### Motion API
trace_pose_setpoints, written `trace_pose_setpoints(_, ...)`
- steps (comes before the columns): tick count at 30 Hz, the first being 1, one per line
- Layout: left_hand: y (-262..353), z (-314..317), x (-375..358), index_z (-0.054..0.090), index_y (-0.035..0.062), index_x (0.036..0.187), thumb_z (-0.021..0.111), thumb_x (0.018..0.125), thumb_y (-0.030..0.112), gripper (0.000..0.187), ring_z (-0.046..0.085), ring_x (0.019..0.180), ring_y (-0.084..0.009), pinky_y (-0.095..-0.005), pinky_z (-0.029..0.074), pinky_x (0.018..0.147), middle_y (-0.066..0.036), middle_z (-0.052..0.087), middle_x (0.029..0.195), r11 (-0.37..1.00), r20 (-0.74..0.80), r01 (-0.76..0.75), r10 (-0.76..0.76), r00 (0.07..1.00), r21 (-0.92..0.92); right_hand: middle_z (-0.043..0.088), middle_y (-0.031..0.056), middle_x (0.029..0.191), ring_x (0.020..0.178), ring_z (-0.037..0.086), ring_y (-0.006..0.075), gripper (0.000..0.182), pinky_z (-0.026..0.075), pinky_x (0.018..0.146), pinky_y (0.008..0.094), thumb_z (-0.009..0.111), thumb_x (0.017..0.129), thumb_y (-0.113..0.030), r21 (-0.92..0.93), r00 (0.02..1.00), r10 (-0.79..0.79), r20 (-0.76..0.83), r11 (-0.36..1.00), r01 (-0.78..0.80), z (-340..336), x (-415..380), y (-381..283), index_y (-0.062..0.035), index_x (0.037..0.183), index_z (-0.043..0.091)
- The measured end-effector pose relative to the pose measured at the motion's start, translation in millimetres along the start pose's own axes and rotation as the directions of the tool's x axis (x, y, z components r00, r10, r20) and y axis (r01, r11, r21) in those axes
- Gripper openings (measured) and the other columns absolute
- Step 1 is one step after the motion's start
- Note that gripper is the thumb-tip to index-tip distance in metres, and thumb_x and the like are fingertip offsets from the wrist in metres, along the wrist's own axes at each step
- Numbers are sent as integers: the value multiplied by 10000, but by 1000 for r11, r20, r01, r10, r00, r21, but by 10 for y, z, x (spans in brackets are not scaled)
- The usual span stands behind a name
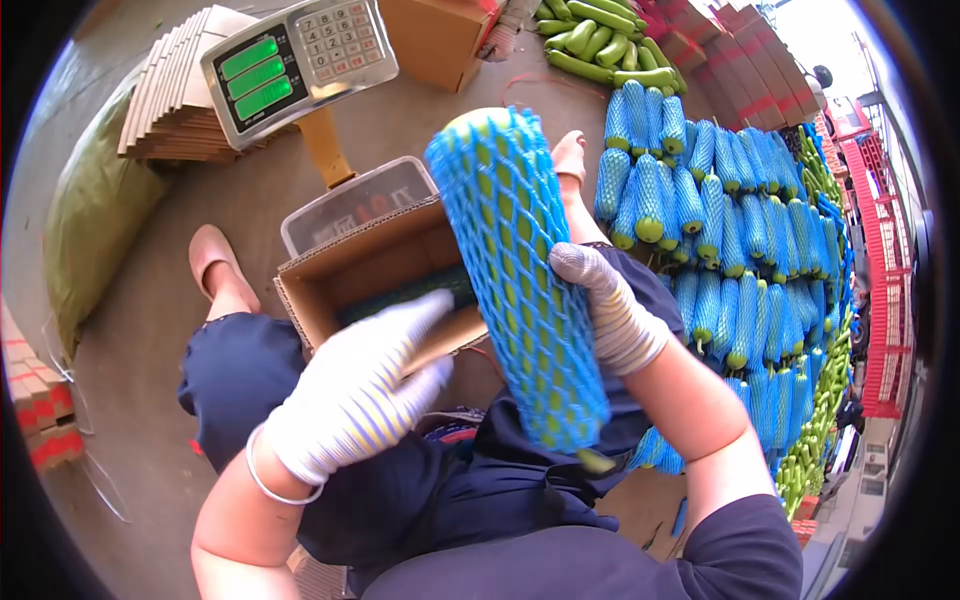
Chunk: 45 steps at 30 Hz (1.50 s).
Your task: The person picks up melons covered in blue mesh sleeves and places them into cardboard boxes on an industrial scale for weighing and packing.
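Observation:
A long green gourd point(520, 270) in a blue foam net sleeve is held at a slant in front of me. My right hand point(615, 310), in a striped knit glove, is closed round its right side. My left hand point(360, 385), gloved alike, has its fingers stretched out and thumb apart, with nothing in it; it is slightly blurred. Below it an open cardboard box point(300, 295) rests on the scale's pan point(310, 215). Inside the box something dark and netted point(420, 290) shows, partly hidden by my left hand and the gourd.
The scale's display point(258, 80) stands beyond the box, lit green. Flattened cartons point(180, 90) are stacked at the far left near a green sack point(105, 210). Many netted gourds point(740, 230) lie in rows on the right; bare gourds point(600, 40) are piled at the back.

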<state>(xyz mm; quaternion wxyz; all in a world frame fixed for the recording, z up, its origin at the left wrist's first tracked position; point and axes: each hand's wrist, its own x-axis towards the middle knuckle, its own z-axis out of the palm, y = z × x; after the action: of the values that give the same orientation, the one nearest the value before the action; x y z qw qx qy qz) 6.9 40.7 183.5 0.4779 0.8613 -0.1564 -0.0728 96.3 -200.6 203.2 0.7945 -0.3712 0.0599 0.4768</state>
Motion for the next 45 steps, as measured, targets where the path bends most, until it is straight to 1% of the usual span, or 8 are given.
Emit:
trace_pose_setpoints(3, -64, -18, 204, 309, -21, 1508, 681, 930, 269, 746, 424, 1389, -281, -371, 339, 1137, -187, 440, 1496, 505, 85, 215, -267, 960, -836, 682, 115, 1111, 949, 687, 208, 639, 568, 865, 366, 713, 862, -434, -82, 971, -207, -116, 977, 199, 97, 101, 273, -28, 1325, 539)
trace_pose_setpoints(8, -196, 72, 195, 322, 34, 1520, 755, 838, 484, 925, 464, 1348, -277, -393, 373, 1139, -140, 428, 1506, 68, 333, 350, -185, 925, -934, 505, 161, 1328, 1257, 475, 208, 753, 379, 1071, 354, 617, 947, -532, -547, 933, -360, -19, 785, 291, 363, 140, 425, 0, 1415, 362)
trace_pose_setpoints(12, -185, -138, 217, 311, -10, 1507, 575, 721, 857, 1199, 550, 1204, -481, -565, 533, 943, -305, 449, 1436, -234, 282, 296, 90, 955, -926, 529, 234, 1203, 1091, 545, 410, 647, 426, 1008, 458, 774, 817, -344, -878, 550, -730, 405, -143, 457, 106, -58, 380, -11, 1313, 525)
trace_pose_setpoints(15, -21, -491, 216, 389, -49, 1442, 774, 690, 665, 1106, 600, 1177, -357, -488, 537, 958, -231, 563, 1334, 383, 301, 371, -231, 925, -846, 606, 159, 1172, 1155, 572, 347, 602, 376, 1090, 490, 769, 806, -392, -911, 736, -538, 411, -273, 310, -172, -123, 446, -33, 1251, 582)
trace_pose_setpoints(19, 456, -501, 688, 473, -53, 1381, 830, 726, 265, 811, 573, 1166, -207, -346, 424, 1044, -133, 606, 1275, 627, 304, 444, -324, 896, -640, 641, 62, 999, 981, 623, 260, 305, 411, 1059, 461, 713, 792, -224, -863, 746, -486, 455, -447, 234, -595, 22, 767, -90, 1060, 658)
trace_pose_setpoints(22, 164, -447, 955, 539, -57, 1309, 802, 747, 439, 795, 601, 1115, -222, -334, 441, 995, -159, 653, 1193, 865, 468, 499, -465, 752, 58, 647, 38, 950, 924, 636, 238, 249, 440, 1024, 438, 655, 787, -170, -837, 634, -578, 513, -501, 220, -665, 97, 869, -119, 1030, 682)
trace_pose_setpoints(35, -795, 555, 1333, 493, 46, 1348, 707, 819, 456, 703, 680, 927, -376, -454, 539, 846, -208, 695, 969, 484, 82, 179, -470, 879, 856, 649, 25, 995, 954, 635, 222, 288, 441, 1004, 444, 699, 763, -163, -849, 685, -542, 487, -480, 223, -712, 108, 913, -144, 1049, 679)
trace_pose_setpoints(45, -496, 419, 810, 302, 224, 1553, 782, 746, 253, 940, 616, 1096, -386, -445, 535, 906, -195, 356, 1550, 297, 307, -167, -526, 793, 940, 649, 21, 1000, 955, 635, 216, 305, 438, 1013, 442, 679, 762, -171, -839, 657, -554, 511, -486, 243, -741, 116, 931, -149, 1066, 679)
